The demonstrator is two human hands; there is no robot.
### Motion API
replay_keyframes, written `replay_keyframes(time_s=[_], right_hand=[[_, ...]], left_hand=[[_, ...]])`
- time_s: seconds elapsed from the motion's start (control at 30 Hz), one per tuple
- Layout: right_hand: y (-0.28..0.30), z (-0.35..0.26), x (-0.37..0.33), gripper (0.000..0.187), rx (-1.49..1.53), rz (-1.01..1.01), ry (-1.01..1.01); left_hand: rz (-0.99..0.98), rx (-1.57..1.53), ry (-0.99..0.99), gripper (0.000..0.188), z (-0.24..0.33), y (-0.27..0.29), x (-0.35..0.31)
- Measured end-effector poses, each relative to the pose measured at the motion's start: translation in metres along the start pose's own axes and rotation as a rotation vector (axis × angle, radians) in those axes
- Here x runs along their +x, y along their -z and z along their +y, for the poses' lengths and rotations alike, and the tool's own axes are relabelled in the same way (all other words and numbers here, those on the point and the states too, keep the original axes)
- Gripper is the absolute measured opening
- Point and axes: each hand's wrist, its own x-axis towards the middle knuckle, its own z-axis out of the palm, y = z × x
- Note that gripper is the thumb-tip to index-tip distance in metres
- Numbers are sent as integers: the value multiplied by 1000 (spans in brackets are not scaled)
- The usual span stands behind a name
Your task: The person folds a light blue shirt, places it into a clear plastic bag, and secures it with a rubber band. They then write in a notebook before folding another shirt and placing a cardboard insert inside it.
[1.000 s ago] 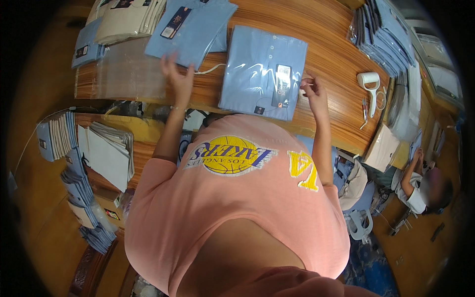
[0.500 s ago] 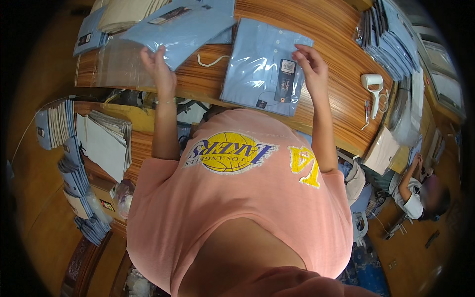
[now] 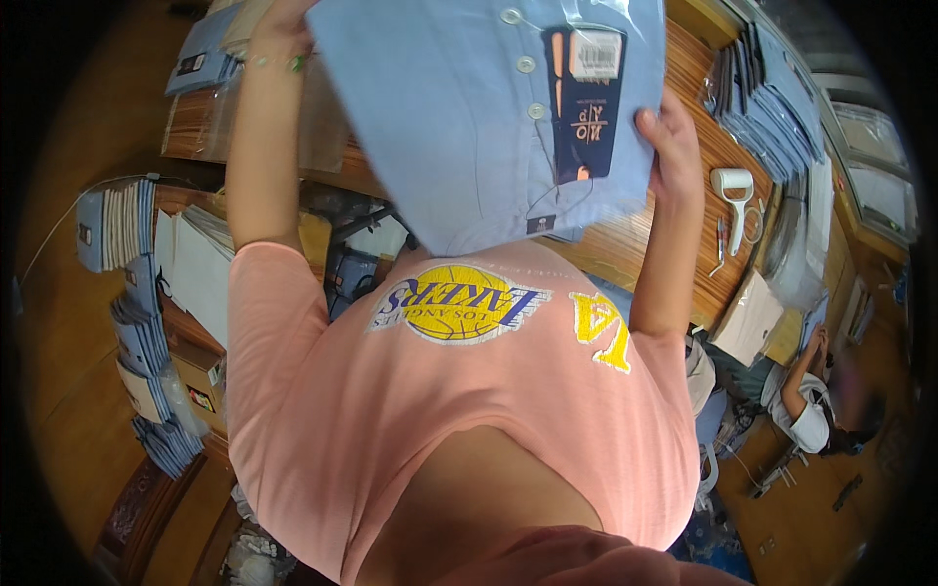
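Note:
Raised up close is a folded light blue shirt (image 3: 420, 107) in clear plastic, tilted and covering much of the tabletop. A row of pale buttons runs down its front, beside a dark hang tag (image 3: 586, 117) with a white label on top. At the upper left edge of the shirt, my left hand (image 3: 285, 21) is closed on it, partly cut off by the top of the picture. My right hand (image 3: 674, 142) grips the opposite edge, its thumb on the near side and the other fingers mostly hidden behind.
Piles of bagged blue shirts (image 3: 772, 93) stand at the right of the wooden table (image 3: 699, 249). A white lint roller (image 3: 733, 195) lies near them. On the left are more folded shirts (image 3: 142, 332) and white sheets (image 3: 195, 269). Another person (image 3: 806, 396) sits at far right.
The bagged shirt that lay on the table is lifted toward me, now in both hands. My left hand has let go of the other bagged shirt and moved up and left.

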Motion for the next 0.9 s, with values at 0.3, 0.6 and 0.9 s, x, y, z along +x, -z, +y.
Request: replay_keyframes(time_s=[0.3, 0.6, 0.9], right_hand=[[33, 96, -62, 33, -270, 465, -416], [35, 96, -66, 36, -521, 497, -365], [46, 114, -74, 47, -549, 597, -275]], left_hand=[[796, 1399, 446, 70, -274, 55, -11], [801, 781, 523, 89, -292, 140, -25], [756, -182, 257, 45, -209, 87, -11]])
